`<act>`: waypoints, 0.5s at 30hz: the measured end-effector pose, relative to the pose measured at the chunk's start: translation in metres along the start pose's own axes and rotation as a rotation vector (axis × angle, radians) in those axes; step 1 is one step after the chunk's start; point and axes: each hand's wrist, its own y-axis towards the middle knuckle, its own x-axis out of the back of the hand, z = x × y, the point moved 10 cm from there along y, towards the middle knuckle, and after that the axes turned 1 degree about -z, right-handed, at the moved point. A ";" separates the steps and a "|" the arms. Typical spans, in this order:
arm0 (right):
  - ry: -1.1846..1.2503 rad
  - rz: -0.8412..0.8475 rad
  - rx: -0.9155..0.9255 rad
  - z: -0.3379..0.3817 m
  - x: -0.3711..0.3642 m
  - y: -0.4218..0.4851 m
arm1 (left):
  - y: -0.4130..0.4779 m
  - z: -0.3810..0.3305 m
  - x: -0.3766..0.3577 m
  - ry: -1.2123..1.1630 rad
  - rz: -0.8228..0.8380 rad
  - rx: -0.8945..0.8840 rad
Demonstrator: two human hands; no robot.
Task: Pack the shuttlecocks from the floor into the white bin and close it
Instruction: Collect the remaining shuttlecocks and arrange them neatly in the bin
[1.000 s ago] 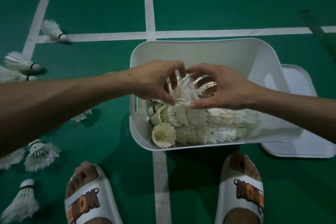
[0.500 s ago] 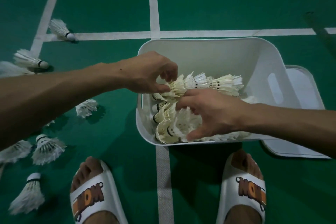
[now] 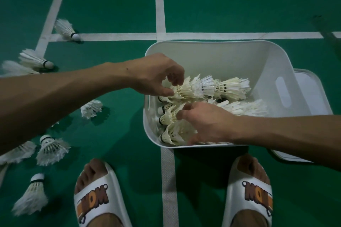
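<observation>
Over white bin: left hand pinches nested shuttlecock row, long axis left-right; right hand spread loosely on near rows, grasping nothing; loose shuttlecocks lie left.

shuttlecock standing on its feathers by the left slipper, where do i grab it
Pinch the cork cap of that shuttlecock from straight above. It stands skirt down with the round cork up and clear, so fingers reach the firm part without crushing the splayed feathers.

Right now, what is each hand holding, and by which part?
Left hand pinches the nested row of white feather shuttlecocks at its cork end; right hand: cannot tell.
</observation>
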 end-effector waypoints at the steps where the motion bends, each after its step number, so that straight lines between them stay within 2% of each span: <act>1: -0.017 0.007 0.007 -0.001 -0.002 0.002 | 0.000 0.000 0.000 0.003 -0.005 -0.001; 9: 0.082 0.035 0.035 -0.008 0.023 -0.001 | -0.005 0.001 0.009 -0.012 -0.089 -0.047; 12: 0.208 -0.058 -0.032 -0.017 0.052 -0.001 | -0.016 0.006 0.026 -0.030 -0.180 -0.059; 15: 0.333 -0.203 -0.113 -0.025 0.092 0.008 | -0.034 0.035 0.051 -0.055 -0.291 0.041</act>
